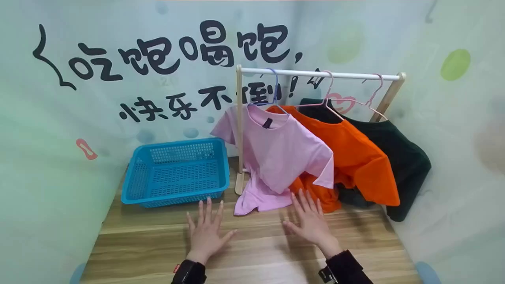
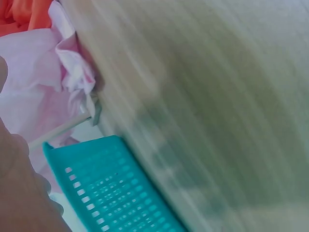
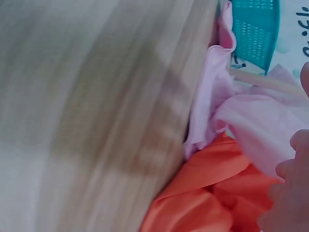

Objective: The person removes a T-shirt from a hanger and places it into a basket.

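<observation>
My left hand point(image 1: 207, 234) is held palm down with spread, straight fingers, its fingertips just in front of the blue plastic basket point(image 1: 136, 201). Nothing is in it. My right hand point(image 1: 311, 225) is likewise spread and holds nothing; its fingertips overlap the hems of the shirts in the head view. A pink T-shirt point(image 1: 272, 150) hangs from a blue hanger point(image 1: 276, 94) at the rack's left end. Behind it hang an orange T-shirt point(image 1: 371, 169) and a dark green shirt point(image 1: 410, 157), each on a pink hanger. The pink shirt's lower part lies on the table.
The clothes rack has a white rail point(image 1: 300, 73) and wooden posts point(image 1: 239, 130). It stands right of the basket at the back of the wood-grain table point(image 1: 252, 252). Printed walls point(image 1: 51, 165) with black lettering close in the back and both sides.
</observation>
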### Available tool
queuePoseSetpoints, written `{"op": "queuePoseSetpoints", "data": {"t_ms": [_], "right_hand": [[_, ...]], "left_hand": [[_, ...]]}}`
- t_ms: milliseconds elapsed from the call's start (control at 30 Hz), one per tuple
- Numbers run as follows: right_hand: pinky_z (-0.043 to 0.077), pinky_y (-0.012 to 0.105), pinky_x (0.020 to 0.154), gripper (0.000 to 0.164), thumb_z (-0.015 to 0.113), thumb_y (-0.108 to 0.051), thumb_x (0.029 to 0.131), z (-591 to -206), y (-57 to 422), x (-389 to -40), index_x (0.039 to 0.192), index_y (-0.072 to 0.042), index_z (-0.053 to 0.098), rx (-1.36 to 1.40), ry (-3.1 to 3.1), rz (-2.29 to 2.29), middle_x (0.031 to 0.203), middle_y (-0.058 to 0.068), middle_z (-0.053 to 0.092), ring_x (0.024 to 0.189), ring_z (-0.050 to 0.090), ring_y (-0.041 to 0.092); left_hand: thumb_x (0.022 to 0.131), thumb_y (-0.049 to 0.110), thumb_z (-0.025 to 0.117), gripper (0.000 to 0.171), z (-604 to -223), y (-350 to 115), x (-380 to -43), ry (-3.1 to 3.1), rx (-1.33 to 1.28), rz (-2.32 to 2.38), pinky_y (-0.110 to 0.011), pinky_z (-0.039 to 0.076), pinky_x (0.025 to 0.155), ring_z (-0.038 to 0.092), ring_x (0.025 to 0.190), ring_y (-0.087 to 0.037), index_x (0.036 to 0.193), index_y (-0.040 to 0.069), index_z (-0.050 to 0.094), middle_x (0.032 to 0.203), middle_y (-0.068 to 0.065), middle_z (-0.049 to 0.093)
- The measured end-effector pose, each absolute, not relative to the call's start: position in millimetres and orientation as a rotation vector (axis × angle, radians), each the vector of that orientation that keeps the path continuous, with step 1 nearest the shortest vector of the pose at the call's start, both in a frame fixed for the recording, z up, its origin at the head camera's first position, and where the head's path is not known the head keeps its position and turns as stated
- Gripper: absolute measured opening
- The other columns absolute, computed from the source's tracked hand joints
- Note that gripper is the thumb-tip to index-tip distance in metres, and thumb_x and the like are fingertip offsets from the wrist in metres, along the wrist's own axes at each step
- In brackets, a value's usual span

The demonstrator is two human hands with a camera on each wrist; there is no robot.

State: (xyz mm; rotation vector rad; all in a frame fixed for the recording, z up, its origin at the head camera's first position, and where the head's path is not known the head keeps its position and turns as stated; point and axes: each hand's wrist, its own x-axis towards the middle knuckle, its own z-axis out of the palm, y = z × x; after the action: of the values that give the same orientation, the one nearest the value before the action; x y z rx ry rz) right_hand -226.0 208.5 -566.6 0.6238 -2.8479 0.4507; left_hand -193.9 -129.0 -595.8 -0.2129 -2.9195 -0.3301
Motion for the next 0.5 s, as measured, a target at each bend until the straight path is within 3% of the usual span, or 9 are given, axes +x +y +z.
{"op": "queuePoseSetpoints", "data": {"t_ms": [233,500], "right_hand": [[0.018,0.061,0.114,0.090,0.062,-0.059,0.089,-532.3,201.8,-235.7,0.153,-0.002,0.033,0.756,-2.725,0.435,0.159,0.022,0.025,0.147,0.019,0.040],[0.022,0.049,0.117,0.087,0.072,-0.044,0.088,-469.6,191.2,-252.0,0.153,-0.002,0.032,0.795,-2.629,0.548,0.158,0.016,0.031,0.146,0.026,0.031]], "left_hand": [[0.083,0.076,0.054,0.100,-567.8,-135.3,-198.1,-2.919,-0.249,-0.393,-0.066,-0.013,0.110,-0.006,0.149,-0.040,0.159,0.021,0.020,0.164,-0.017,-0.001],[0.082,0.073,0.059,0.103,-529.7,-143.6,-206.0,-2.895,-0.270,-0.408,-0.067,-0.014,0.109,-0.010,0.148,-0.039,0.160,0.020,0.018,0.164,-0.017,-0.002]]}}
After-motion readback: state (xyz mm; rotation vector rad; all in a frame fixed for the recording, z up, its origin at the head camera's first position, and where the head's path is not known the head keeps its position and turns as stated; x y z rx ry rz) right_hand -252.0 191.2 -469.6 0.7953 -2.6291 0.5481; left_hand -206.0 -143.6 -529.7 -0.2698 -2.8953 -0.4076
